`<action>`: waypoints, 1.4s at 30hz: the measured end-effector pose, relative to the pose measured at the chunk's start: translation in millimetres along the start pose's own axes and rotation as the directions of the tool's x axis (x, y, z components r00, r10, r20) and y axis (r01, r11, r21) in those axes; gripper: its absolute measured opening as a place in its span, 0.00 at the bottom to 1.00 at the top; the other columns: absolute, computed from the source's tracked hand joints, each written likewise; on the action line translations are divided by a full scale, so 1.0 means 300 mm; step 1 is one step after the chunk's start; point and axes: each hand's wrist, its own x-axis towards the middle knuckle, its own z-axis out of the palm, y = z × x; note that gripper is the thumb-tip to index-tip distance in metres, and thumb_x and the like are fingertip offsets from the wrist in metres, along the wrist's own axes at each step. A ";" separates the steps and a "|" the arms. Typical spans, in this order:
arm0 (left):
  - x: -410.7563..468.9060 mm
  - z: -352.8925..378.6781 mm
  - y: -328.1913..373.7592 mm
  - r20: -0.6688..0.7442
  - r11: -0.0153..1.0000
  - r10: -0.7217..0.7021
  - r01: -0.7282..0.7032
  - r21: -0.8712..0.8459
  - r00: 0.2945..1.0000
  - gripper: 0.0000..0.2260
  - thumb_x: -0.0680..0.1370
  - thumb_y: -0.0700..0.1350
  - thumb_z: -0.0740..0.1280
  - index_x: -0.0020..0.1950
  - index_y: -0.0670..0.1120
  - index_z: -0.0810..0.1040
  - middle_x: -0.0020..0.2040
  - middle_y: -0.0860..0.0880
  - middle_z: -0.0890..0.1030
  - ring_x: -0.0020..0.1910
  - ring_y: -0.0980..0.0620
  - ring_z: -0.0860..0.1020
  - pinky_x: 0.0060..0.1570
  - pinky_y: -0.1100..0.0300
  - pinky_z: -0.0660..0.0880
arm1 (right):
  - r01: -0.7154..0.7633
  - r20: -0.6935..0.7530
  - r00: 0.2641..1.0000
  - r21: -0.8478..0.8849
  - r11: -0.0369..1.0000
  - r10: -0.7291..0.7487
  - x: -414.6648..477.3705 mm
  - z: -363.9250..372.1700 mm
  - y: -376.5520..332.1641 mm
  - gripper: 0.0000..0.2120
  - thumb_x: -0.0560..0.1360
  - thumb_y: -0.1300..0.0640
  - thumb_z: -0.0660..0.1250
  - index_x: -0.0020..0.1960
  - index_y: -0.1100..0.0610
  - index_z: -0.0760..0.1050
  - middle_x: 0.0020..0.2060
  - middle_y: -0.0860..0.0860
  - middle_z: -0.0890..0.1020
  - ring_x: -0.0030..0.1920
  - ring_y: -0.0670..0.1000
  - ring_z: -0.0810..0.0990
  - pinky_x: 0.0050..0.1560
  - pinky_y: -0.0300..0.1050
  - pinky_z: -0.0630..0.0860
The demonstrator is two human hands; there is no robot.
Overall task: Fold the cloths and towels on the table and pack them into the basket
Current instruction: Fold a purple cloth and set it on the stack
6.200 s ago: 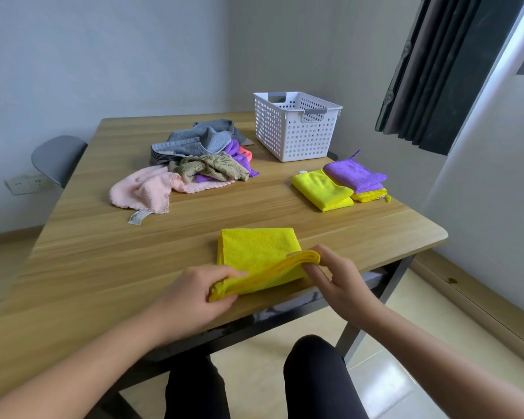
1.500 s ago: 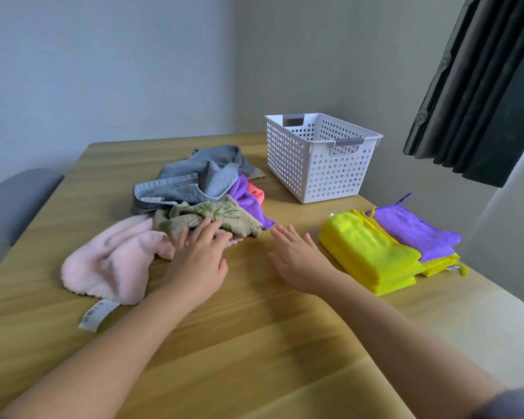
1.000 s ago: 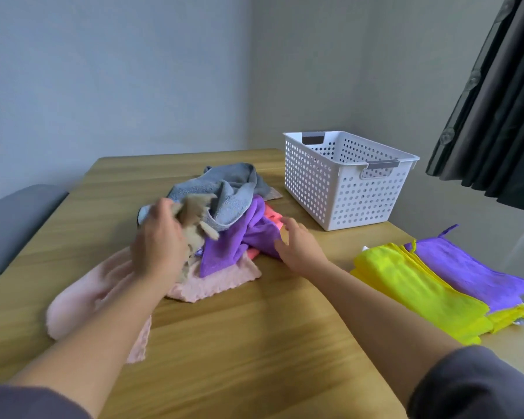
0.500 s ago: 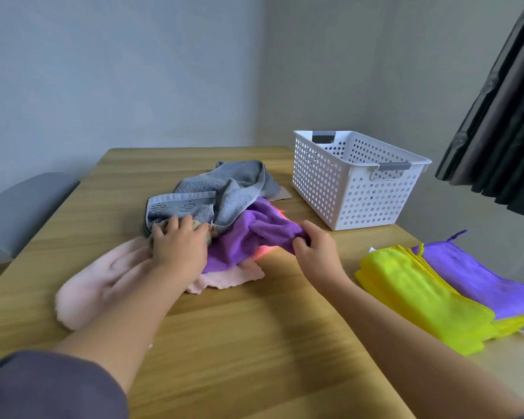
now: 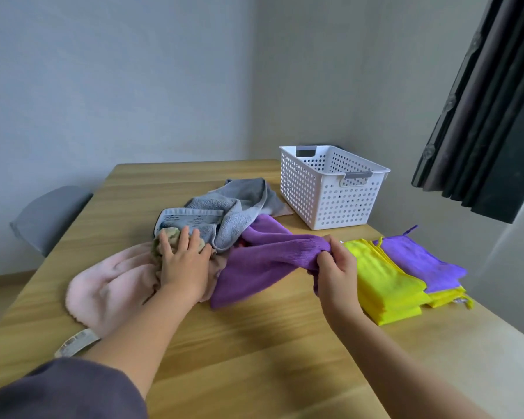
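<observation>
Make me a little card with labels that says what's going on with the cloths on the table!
left hand: presses flat on the olive cloth in the pile
right hand: pinches the loose purple cloth, which is stretched out from the pile
unfolded pile: gray towel, pink towel
folded: yellow cloths, and beside them a folded purple cloth on top of more yellow
basket: white, at the far side of the table; no cloth shows inside
</observation>
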 end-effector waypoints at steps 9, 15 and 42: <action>-0.265 0.018 0.126 -0.320 0.877 0.074 -0.214 -0.429 0.945 0.20 0.68 0.58 0.59 0.54 0.51 0.79 0.56 0.52 0.79 0.58 0.47 0.77 0.60 0.37 0.69 | -0.158 0.084 0.982 -0.107 0.982 0.167 -0.141 -0.011 0.098 0.09 0.69 0.65 0.57 0.34 0.53 0.67 0.25 0.43 0.70 0.29 0.45 0.67 0.32 0.44 0.67; -0.271 0.029 0.137 -0.358 0.824 0.033 -0.228 -0.519 0.933 0.09 0.71 0.49 0.58 0.38 0.48 0.77 0.37 0.51 0.79 0.42 0.45 0.79 0.39 0.53 0.74 | -0.235 0.087 0.967 -0.047 0.971 0.238 -0.142 -0.021 0.077 0.12 0.72 0.69 0.56 0.52 0.58 0.73 0.35 0.57 0.79 0.33 0.51 0.76 0.32 0.43 0.74; -0.284 0.020 0.061 -0.404 0.546 -0.165 -0.258 -0.797 0.900 0.13 0.76 0.48 0.60 0.44 0.39 0.77 0.41 0.49 0.78 0.38 0.47 0.77 0.38 0.56 0.72 | -0.305 0.086 0.952 0.154 0.940 0.295 -0.136 -0.082 0.064 0.05 0.77 0.67 0.63 0.44 0.60 0.75 0.28 0.51 0.78 0.27 0.47 0.72 0.35 0.41 0.72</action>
